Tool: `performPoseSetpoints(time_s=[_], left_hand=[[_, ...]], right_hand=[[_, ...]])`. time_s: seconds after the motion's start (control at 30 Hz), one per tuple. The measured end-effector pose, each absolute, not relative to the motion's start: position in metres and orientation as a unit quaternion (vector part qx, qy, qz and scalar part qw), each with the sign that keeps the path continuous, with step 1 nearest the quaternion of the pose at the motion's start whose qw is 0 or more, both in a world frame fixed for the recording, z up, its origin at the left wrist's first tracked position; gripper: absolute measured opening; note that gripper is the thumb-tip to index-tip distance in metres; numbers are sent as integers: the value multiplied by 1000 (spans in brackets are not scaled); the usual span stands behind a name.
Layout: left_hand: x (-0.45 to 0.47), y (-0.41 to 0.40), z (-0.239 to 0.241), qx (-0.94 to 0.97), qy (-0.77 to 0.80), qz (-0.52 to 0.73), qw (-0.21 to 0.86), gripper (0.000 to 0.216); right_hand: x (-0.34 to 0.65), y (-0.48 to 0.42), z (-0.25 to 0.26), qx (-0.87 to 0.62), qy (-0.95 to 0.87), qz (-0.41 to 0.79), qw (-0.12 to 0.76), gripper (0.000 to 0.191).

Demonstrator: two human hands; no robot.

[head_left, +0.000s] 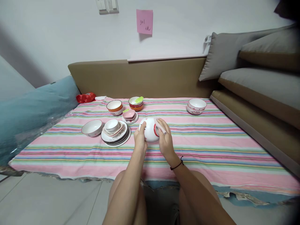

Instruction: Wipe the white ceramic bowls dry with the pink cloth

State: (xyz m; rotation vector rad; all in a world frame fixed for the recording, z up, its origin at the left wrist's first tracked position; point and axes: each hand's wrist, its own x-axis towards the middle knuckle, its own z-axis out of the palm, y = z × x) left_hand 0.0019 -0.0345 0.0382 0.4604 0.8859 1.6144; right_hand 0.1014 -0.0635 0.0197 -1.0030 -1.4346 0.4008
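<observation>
Above the striped cloth, in front of me, a white bowl (149, 132) with small red marks is tipped on its side, its red-ringed base turned to the right. My left hand (140, 137) grips the bowl, the thumb lying on its outer wall. At the base, my right hand (166, 137) has its fingers closed over a pale cloth (160, 126), pressed against the red ring. The cloth is small and partly covered by the fingers, so its full shape is hidden. The inside of the bowl faces away from view.
Stacked plates (114, 142) carry small white bowls (111, 125); a wide bowl (92, 128) stands to their left. Behind are orange-banded bowls (114, 106), pink dishes (128, 114) and bowls with a green item (139, 100). Two nested bowls (196, 106) stand right. Cushions (262, 84) line the right edge.
</observation>
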Motion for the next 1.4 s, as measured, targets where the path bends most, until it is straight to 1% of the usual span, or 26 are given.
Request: performPoseSetpoints(time_s=[0.1, 0.27, 0.47, 0.7, 0.8, 0.9, 1.07, 1.23, 1.3, 1.4], left_hand=[[2, -35, 38, 184, 384, 689, 586, 33], [0, -35, 38, 138, 380, 703, 586, 26], [-1, -32, 41, 82, 389, 702, 591, 24], [-8, -25, 39, 43, 299, 684, 664, 39], [-11, -24, 39, 42, 286, 690, 663, 45], [-13, -24, 43, 57, 281, 699, 655, 47], [-15, -25, 53, 119, 279, 694, 653, 46], [-15, -31, 48, 221, 375, 690, 578, 37], [-14, -34, 44, 269, 421, 662, 559, 37], [-10, -36, 39, 275, 425, 654, 563, 37]], right_hand=[[103, -65, 24, -439, -658, 138, 596, 41], [104, -64, 28, -429, -695, 111, 566, 39], [102, -64, 21, -416, -760, 56, 496, 45], [91, -71, 17, -425, -792, 15, 437, 55], [89, -72, 15, -430, -785, 14, 446, 58], [87, -72, 12, -436, -764, 44, 474, 58], [87, -67, 11, -444, -689, 160, 550, 55], [100, -56, 15, -424, -601, 269, 622, 50], [104, -55, 16, -422, -592, 279, 627, 48], [107, -58, 16, -437, -625, 245, 599, 45]])
